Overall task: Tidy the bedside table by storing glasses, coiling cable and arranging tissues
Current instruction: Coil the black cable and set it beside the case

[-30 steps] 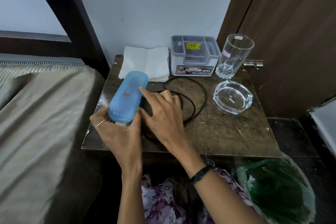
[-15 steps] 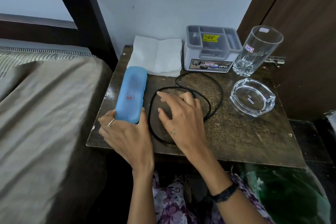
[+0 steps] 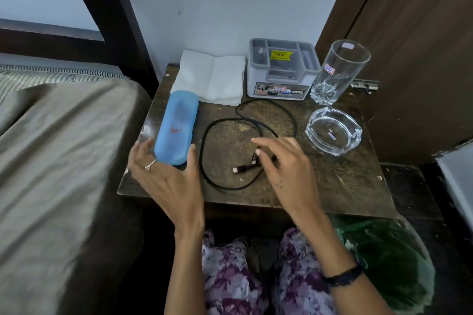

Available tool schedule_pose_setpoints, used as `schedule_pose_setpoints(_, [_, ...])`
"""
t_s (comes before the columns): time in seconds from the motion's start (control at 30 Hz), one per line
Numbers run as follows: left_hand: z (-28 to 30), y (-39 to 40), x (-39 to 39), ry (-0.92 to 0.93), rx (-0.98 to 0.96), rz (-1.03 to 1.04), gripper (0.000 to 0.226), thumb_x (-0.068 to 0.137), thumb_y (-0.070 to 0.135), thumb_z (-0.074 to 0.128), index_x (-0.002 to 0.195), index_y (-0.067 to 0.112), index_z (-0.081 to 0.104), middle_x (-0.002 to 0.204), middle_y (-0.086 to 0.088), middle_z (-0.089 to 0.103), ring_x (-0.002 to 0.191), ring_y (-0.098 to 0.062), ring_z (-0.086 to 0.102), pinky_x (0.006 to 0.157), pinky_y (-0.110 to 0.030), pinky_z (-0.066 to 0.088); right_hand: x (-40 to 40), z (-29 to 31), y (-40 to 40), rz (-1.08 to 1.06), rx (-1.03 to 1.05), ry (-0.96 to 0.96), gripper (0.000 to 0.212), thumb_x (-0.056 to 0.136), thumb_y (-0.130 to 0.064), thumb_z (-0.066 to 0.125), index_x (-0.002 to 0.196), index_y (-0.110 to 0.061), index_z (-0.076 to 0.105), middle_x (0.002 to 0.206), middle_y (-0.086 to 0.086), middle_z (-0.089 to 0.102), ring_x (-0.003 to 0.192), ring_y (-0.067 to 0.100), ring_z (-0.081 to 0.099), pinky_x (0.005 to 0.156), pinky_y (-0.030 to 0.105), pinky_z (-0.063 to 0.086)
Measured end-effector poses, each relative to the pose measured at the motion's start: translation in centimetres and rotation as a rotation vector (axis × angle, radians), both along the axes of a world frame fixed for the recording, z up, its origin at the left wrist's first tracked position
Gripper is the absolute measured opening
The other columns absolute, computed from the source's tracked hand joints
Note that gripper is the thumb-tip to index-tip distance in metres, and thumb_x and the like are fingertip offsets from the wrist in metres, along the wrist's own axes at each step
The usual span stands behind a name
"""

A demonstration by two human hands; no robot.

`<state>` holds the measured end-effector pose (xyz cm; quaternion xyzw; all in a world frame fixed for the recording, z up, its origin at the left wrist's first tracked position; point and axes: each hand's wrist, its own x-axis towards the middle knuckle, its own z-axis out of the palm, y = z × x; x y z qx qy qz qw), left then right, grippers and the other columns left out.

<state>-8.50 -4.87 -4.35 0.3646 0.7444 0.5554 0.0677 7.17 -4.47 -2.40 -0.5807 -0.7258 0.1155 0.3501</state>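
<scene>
Bed (image 3: 58, 151): grey-brown cover, flush against the bench's left edge.

Bench (image 3: 320, 186): dark, worn wooden top set against a pale wall.

Left hand (image 3: 166, 181): at the front-left corner of the bench, ring on one finger. Its grip is loose and spread, fingers and thumb cupping the near end of the glasses case; whether they press on it or only lie beside it cannot be told.

Glasses case (image 3: 176, 128): blue, closed, lying lengthwise along the left edge, its far end just touching the tissues.

Tissues (image 3: 212, 77): white, folded stack at the back-left corner, against the wall.

Cable (image 3: 204, 135): black, in a loose loop at the middle of the bench, a second loop running back toward the organiser; both plug ends lie inside the front loop.

Right hand (image 3: 284, 163): over the middle of the bench, above the cable's right side, bracelet at the wrist. Its grip is open, fingers relaxed and reaching toward the plug ends, holding nothing.

Organiser (image 3: 281, 84): grey, compartmented box with a yellow price sticker, back edge, right of the tissues.

Tumbler (image 3: 337, 71): clear, upright, back-right corner, just beside the organiser.

Ashtray (image 3: 332, 130): clear glass, along the right edge, in front of the tumbler.
</scene>
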Motion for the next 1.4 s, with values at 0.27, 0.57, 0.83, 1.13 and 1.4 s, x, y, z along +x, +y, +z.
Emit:
schedule_pose_setpoints(0.27, [1.0,-2.4,3.7,0.39,-0.109,-0.568,0.021,0.082,0.016,0.067,0.103,0.015,0.067,0.101,-0.001,0.064,0.101,-0.017,0.044,0.083,-0.03,0.042,1.4,0.2,-2.4,0.012,-0.091,-0.048,0.022,0.088,-0.006,0.057,0.101,-0.018,0.071,0.096,-0.007,0.064,0.091,0.005,0.053,0.075,0.019,0.045])
schedule_pose_setpoints(0.57, [0.9,0.2,5.7,0.476,-0.342,-0.61,0.027,0.088,0.033,0.058,0.113,0.022,0.065,0.105,-0.002,0.062,0.102,-0.025,0.047,0.081,-0.035,0.037,2.6,-0.3,-2.3,-0.11,-0.054,0.149,0.024,0.087,-0.002,0.057,0.099,-0.018,0.07,0.094,-0.006,0.063,0.092,0.013,0.059,0.075,0.029,0.051])
schedule_pose_setpoints(0.83, [1.2,3.2,7.7,0.436,-0.501,-0.53,0.026,0.088,0.032,0.058,0.105,0.012,0.058,0.106,-0.008,0.058,0.102,-0.027,0.055,0.083,-0.037,0.037,2.4,-0.8,0.3,-0.13,0.024,0.293,0.021,0.086,-0.001,0.059,0.095,-0.016,0.071,0.09,-0.009,0.062,0.084,0.009,0.058,0.07,0.017,0.045])
schedule_pose_setpoints(1.13, [4.9,3.6,6.3,0.155,-0.484,-0.771,0.017,0.088,0.02,0.058,0.103,0.023,0.066,0.077,0.008,0.052,0.08,-0.015,0.053,0.067,-0.025,0.034,2.1,-1.1,2.0,-0.03,0.109,0.422,0.034,0.088,0.007,0.051,0.106,-0.016,0.069,0.103,-0.007,0.065,0.1,0.012,0.059,0.086,0.025,0.048])
schedule_pose_setpoints(1.4, [8.8,2.7,3.8,-0.14,-0.398,-0.937,0.026,0.092,0.017,0.05,0.072,0.031,0.058,0.064,0.01,0.059,0.059,-0.006,0.048,0.059,-0.028,0.039,1.2,2.8,3.7,0.271,-0.041,0.505,0.028,0.073,-0.007,0.04,0.093,-0.012,0.06,0.131,-0.002,0.051,0.126,0.011,0.038,0.103,0.026,0.032])
